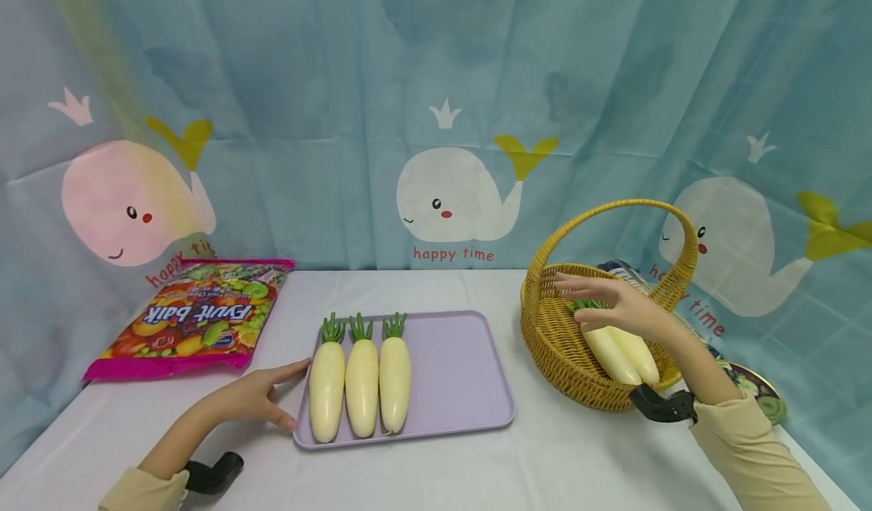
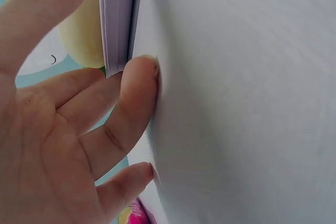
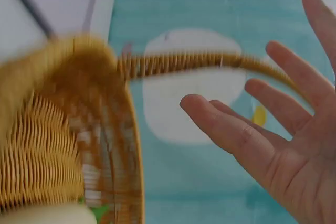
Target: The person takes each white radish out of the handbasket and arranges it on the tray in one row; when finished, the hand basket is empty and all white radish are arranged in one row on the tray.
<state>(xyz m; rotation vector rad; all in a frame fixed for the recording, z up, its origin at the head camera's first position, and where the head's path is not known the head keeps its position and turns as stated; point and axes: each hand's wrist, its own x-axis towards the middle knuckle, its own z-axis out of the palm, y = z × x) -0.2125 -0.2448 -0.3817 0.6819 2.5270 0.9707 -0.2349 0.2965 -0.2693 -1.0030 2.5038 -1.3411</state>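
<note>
Left hand (image 1: 250,396) spread, touching left rim of lilac tray (image 1: 458,375), three white radishes (image 1: 362,390) side by side thereon, right hand (image 1: 625,311) spread above wicker basket (image 1: 560,369), two more radishes (image 1: 611,356) inside

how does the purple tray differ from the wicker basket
Shape: the purple tray is flat and rectangular with a low rim, while the wicker basket is rounded and deeper, with a tall arched handle.
Surface: the purple tray is pale and smooth; the wicker basket is golden yellow and woven.
Contents: the purple tray holds three white radishes side by side; two show in the wicker basket.
Both stand on the white tabletop.
</note>
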